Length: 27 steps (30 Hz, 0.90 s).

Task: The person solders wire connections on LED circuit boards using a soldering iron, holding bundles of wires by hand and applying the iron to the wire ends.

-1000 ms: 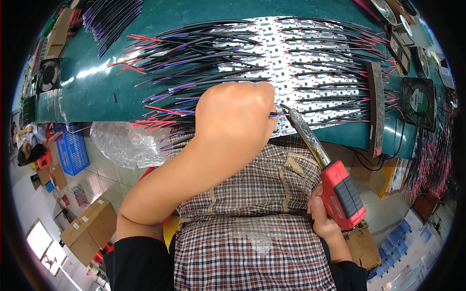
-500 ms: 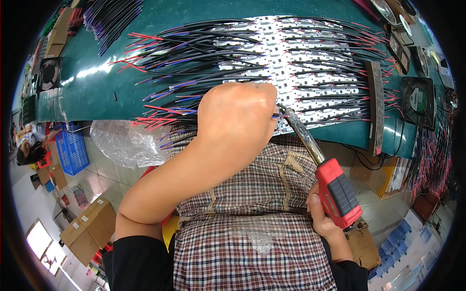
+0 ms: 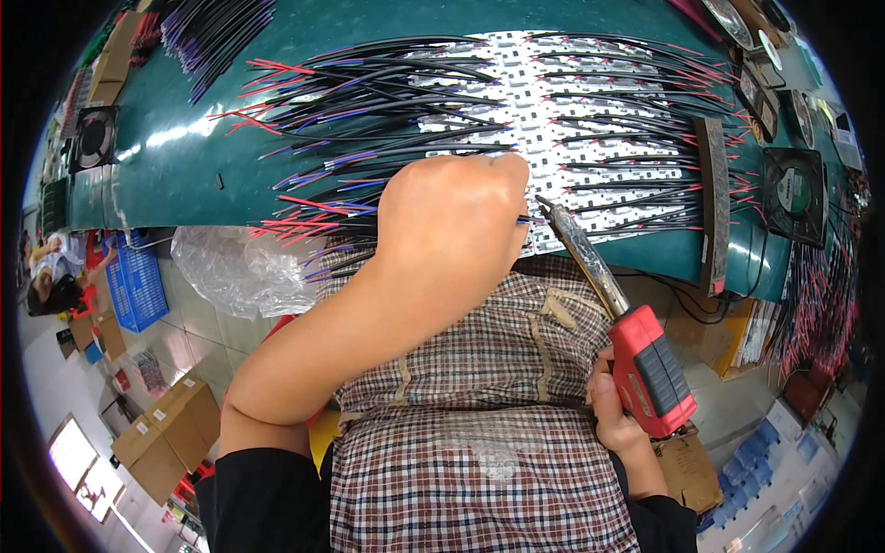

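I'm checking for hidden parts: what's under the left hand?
Beside the left hand, a wire end and white circuit panel show at right, black cables at left. Whatever lies directly beneath is covered.

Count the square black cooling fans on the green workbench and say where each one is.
2: the left fan is near the workbench's left end; the right fan is right of the dark bar. Others may be hidden among the upper-right clutter.

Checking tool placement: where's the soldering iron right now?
Head view, right of centre: the soldering iron is in the grip of the right hand, its tip by the white circuit boards, just right of the left hand.
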Each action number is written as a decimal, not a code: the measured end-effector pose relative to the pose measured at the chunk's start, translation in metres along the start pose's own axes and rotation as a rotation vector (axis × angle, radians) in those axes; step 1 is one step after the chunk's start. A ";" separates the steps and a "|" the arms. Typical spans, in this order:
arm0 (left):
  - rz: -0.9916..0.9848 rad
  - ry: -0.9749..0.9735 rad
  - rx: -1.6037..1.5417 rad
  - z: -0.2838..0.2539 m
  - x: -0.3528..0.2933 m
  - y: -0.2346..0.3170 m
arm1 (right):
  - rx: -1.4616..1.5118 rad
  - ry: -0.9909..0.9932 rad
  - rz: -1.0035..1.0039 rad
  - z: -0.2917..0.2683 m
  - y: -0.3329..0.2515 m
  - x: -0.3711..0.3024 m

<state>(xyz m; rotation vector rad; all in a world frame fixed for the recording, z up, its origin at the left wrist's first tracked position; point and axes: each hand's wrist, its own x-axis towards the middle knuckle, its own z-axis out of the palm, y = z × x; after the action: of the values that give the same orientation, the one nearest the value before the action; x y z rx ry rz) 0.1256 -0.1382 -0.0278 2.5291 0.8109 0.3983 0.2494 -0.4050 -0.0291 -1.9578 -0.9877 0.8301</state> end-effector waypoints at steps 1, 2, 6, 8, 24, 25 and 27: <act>-0.003 -0.006 -0.023 0.000 0.001 -0.001 | 0.012 0.005 -0.007 0.000 0.000 0.001; -0.002 -0.006 -0.023 0.000 0.001 -0.002 | 0.012 0.006 -0.007 0.002 0.001 0.000; -0.006 -0.014 -0.035 -0.001 0.001 -0.003 | 0.012 -0.011 0.027 0.003 0.002 0.001; 0.008 -0.008 -0.017 0.000 0.001 -0.003 | 0.011 -0.028 0.029 0.003 0.003 0.003; 0.023 -0.009 -0.009 -0.001 0.001 -0.002 | -0.079 -0.041 -0.019 -0.009 -0.003 -0.001; 0.018 -0.012 -0.006 -0.001 0.001 -0.002 | -0.072 -0.054 0.012 -0.010 -0.004 0.000; 0.012 -0.026 -0.014 -0.002 0.001 -0.003 | -0.064 -0.051 -0.002 -0.009 -0.004 0.001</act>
<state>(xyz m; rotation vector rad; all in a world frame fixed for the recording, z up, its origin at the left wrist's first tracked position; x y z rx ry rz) 0.1244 -0.1349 -0.0276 2.5225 0.7815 0.3734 0.2560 -0.4056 -0.0210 -1.9977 -1.0576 0.8604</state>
